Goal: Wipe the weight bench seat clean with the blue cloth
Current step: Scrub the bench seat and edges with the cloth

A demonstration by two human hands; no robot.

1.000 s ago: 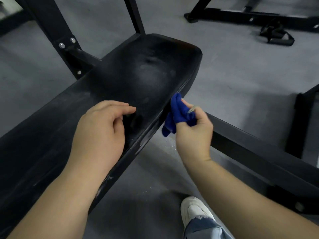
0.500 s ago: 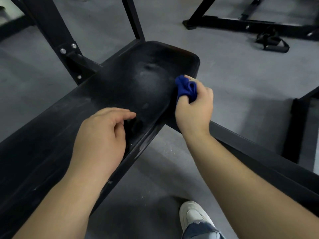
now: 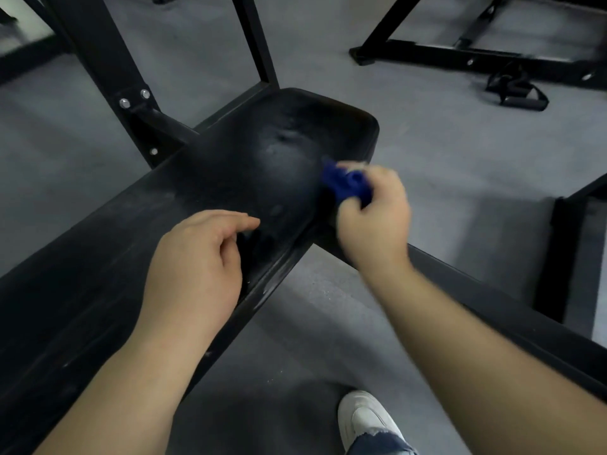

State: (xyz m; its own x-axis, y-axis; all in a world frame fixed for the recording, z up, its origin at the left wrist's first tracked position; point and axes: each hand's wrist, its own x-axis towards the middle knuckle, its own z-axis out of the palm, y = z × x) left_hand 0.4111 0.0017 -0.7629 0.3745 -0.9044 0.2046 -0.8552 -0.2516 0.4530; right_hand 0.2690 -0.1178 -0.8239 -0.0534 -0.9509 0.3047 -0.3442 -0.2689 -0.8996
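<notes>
Grey gym floor beneath. Noted on weight bench seat: pale smears mid-pad. At its right edge: blue cloth, bunched tight in right hand. Left hand relaxed on pad, empty. Recommend flattening cloth, overlapping strokes.

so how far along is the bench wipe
Barely begun. Done: nothing looks clean yet; the seat shows pale dusty smears across its middle. In hand: the right hand grips the bunched blue cloth at the seat's edge, while the left hand rests on the seat. Left: the whole top surface.
</notes>
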